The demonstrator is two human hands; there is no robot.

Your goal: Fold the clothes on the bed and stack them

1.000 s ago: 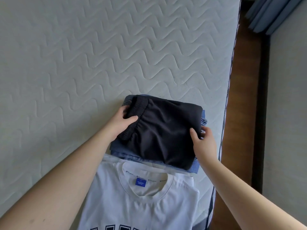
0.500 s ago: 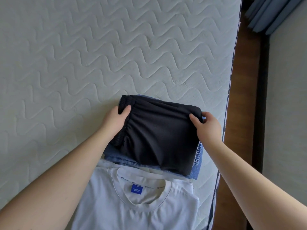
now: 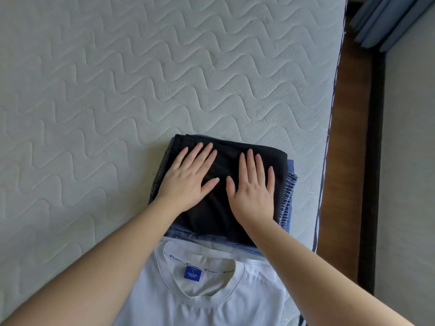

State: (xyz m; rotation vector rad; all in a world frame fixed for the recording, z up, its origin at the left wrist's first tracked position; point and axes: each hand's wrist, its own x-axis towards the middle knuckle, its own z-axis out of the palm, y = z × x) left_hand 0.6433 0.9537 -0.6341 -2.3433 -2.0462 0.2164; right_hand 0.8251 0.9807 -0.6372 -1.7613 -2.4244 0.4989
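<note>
Fingers (image 3: pixel 200 158) of both hands, lately pinching the black shorts' (image 3: pixel 226 208) edges, now lie flat and spread, pressing them onto the jeans (image 3: pixel 288 196); stacking step judged complete.

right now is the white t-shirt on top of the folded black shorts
No, the white t-shirt lies flat on the bed, nearer than the pile the folded black shorts top.

Both hands lie flat, palms down, fingers straight and slightly spread, side by side with the thumbs turned inward and nearly meeting. The left hand (image 3: pixel 188 180) points toward one o'clock, its fingertips reaching furthest up; the right hand (image 3: pixel 253 187) points toward twelve o'clock, a little lower in the view. Neither hand curls around anything. The bare left forearm (image 3: pixel 98 260) runs in from seven o'clock, the bare right forearm (image 3: pixel 313 271) from five o'clock, both wrists roughly straight.
</note>
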